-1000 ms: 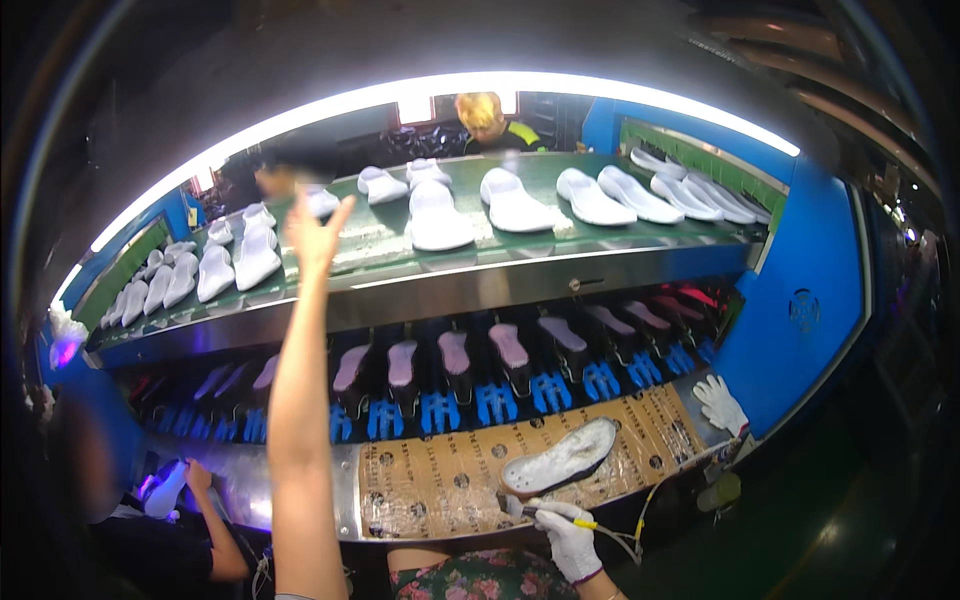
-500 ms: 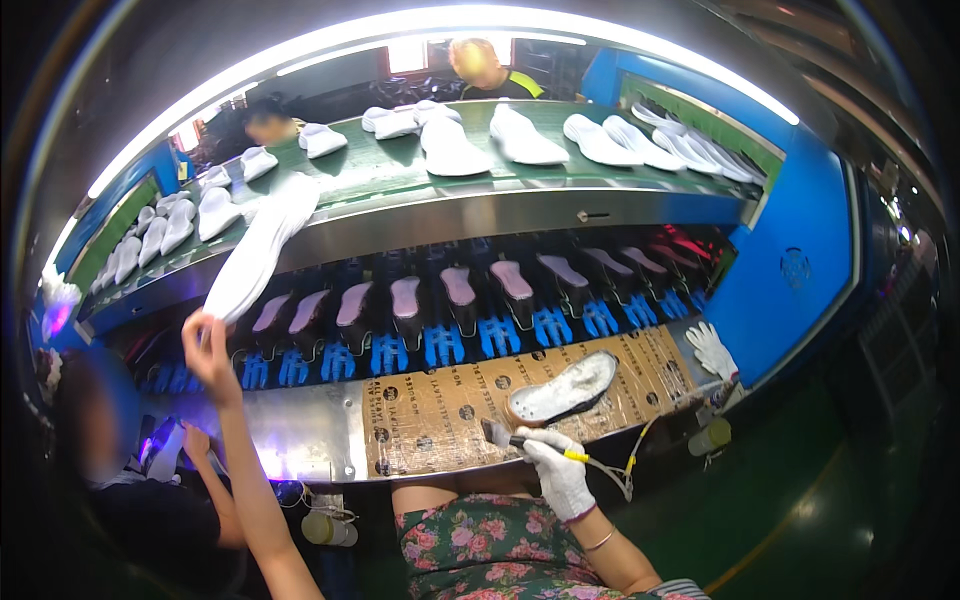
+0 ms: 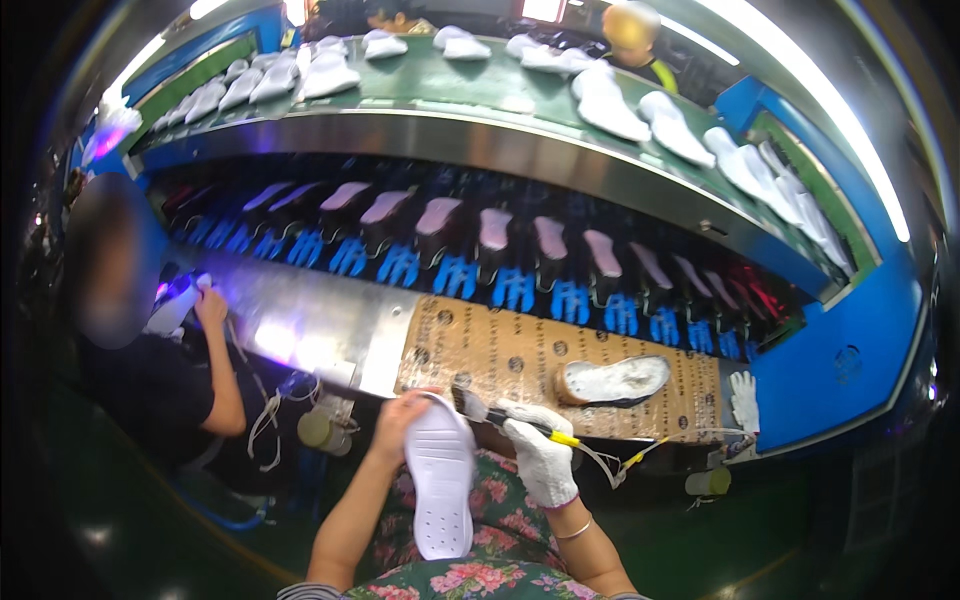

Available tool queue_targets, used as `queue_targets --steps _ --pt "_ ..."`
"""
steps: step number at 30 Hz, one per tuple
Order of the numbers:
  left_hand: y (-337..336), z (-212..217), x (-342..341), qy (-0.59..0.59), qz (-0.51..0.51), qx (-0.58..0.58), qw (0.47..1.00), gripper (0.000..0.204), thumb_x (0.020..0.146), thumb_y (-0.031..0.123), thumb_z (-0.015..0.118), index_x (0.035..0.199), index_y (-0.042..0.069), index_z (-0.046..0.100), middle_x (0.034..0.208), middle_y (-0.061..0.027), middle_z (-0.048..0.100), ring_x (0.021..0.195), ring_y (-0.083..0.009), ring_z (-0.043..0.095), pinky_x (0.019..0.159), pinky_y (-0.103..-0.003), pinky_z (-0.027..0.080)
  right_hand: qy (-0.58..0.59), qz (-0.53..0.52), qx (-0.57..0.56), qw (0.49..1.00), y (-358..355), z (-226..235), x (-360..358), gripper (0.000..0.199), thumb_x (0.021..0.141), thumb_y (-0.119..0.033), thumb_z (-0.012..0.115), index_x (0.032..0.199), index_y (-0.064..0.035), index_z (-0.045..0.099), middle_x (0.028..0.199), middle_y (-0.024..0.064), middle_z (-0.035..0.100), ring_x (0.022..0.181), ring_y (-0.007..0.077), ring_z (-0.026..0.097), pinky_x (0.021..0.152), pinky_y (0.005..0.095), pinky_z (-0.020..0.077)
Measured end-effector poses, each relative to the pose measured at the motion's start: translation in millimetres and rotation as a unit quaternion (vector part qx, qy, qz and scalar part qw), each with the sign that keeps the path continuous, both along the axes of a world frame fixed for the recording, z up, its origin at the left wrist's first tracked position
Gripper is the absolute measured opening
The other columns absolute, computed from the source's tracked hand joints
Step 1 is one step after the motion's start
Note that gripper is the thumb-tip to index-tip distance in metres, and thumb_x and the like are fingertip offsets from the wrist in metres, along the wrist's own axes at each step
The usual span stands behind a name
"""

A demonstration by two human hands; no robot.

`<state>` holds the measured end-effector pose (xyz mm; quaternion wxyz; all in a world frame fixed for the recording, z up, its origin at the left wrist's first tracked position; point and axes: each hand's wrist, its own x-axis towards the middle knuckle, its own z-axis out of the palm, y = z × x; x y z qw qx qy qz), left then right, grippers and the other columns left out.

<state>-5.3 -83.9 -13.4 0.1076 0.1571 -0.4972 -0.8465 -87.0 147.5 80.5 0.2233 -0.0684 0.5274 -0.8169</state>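
Observation:
In front of my lap, my bare left hand [image 3: 396,428] is closed on the edge of a white shoe sole [image 3: 442,485]. Its ribbed, dimpled face shows, with several small holes at the lower end. My right hand [image 3: 545,462], in a white knitted glove, grips a flat brush [image 3: 474,405] with a yellow fitting and a thin tube trailing from it. The bristles are close beside the sole's upper end; whether they touch is unclear. Beyond the glove lies a shoe upper [image 3: 618,380], its whitish underside turned up, on wrapped brown cardboard [image 3: 480,345].
White soles [image 3: 605,105] stand along a green conveyor [image 3: 430,85] across the back. Below it runs a row of pink-topped shoe forms [image 3: 495,228] with blue holders. A spare glove [image 3: 744,400] lies at right. Another person [image 3: 150,400] works at my left; pots [image 3: 322,430] hang under the bench edge.
My left hand has brought the sole down from beside the conveyor to my lap, next to the brush. The view has turned and tilted. My right hand keeps its grip on the brush.

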Motion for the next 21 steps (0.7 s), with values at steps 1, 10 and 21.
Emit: queue_targets --steps 1,10,21 --pt "1.5 -54.5 11.2 0.007 -0.053 0.135 0.989 0.033 0.103 0.019 0.065 0.128 -0.002 0.070 0.103 -0.0100 0.076 0.085 -0.0163 0.073 0.081 -0.029 0.060 -0.020 0.037 0.010 0.999 -11.6 2.1 6.4 0.021 0.090 0.005 0.073 0.111 0.0042 0.076 0.106 0.0105 0.078 0.098 0.0173 0.073 0.090 0.0310 0.0586" --pt "76.5 -49.8 57.5 0.095 -0.250 0.390 0.881 0.120 0.083 0.100 0.025 0.159 0.007 0.040 0.128 -0.0260 0.068 0.110 -0.0405 0.071 0.097 -0.053 0.058 0.118 0.118 0.024 0.986 -27.8 0.1 -0.9 0.017 0.087 0.004 0.077 0.104 0.0023 0.080 0.108 0.0125 0.079 0.101 0.0189 0.074 0.091 0.0313 0.0578" --pt "89.5 20.3 7.7 0.030 0.001 0.214 0.976 0.102 0.097 0.088 0.013 0.168 0.015 0.026 0.164 -0.0096 0.044 0.148 -0.0266 0.048 0.123 -0.044 0.040 0.613 -0.010 0.159 0.774 -40.9 28.3 -42.4 0.036 0.072 -0.002 0.082 0.107 -0.0075 0.080 0.115 0.0137 0.079 0.099 0.0308 0.076 0.086 0.0404 0.0584"
